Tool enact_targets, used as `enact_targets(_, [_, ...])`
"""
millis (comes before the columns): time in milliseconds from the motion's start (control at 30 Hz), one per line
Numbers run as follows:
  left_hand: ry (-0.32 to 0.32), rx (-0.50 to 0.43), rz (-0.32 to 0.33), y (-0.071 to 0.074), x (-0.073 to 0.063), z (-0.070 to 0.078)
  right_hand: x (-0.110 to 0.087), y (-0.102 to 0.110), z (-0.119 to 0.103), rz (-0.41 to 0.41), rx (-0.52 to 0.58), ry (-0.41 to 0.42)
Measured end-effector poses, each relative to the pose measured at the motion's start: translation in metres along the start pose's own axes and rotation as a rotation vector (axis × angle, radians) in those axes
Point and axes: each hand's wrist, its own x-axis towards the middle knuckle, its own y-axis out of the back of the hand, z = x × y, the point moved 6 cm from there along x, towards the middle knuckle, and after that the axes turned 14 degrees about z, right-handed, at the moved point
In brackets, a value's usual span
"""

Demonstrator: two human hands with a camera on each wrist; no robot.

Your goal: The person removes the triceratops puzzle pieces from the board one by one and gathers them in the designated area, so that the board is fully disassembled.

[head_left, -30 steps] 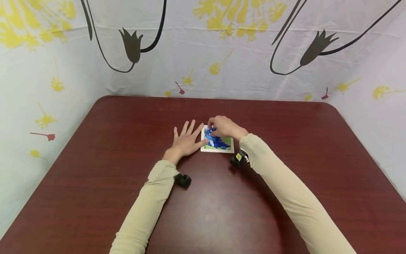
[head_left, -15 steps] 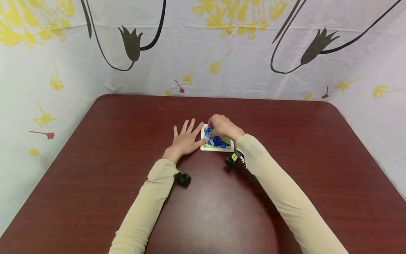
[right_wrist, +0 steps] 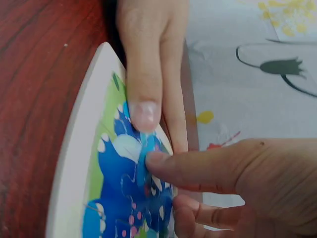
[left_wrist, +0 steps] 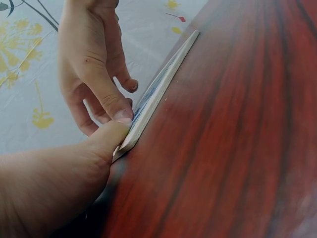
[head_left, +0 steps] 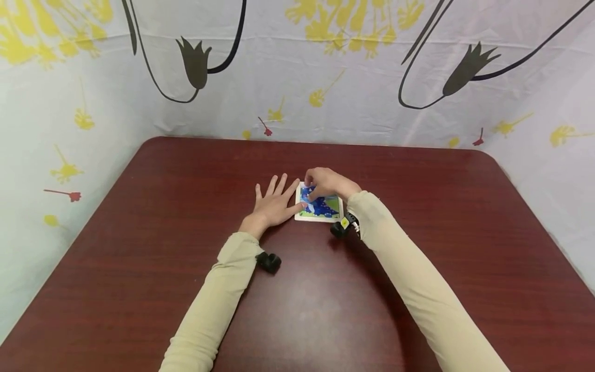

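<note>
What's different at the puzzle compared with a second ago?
The right hand's wrist has shifted slightly to the left, while its thumb and fingers stay at about the same part of the puzzle. No grasp or release shows. The left hand remains spread with its thumb on the puzzle, which hasn't visibly moved on the table.

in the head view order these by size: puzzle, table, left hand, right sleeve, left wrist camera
1. Table
2. Right sleeve
3. Left hand and puzzle: too close to rank; the puzzle is partly covered
4. Left wrist camera
</note>
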Motion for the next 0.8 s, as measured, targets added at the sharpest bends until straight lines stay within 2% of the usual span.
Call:
enact_targets(200, [0.002,-0.008,-0.015,0.001,0.001,0.0,-0.003,0.001,-0.007,0.061,-0.081,0.067])
enact_targets(400, [0.012,-0.012,-0.029,0.0,0.002,-0.001,-0.003,0.0,-0.001,0.063,-0.043,0.054])
enact_targets(500, [0.015,-0.008,-0.027,0.001,0.002,-0.001,-0.002,0.001,0.0,0.049,-0.012,0.037])
enact_targets(800, [0.015,-0.016,-0.013,0.0,0.001,-0.002,0.005,-0.004,0.009,-0.066,0.115,-0.033])
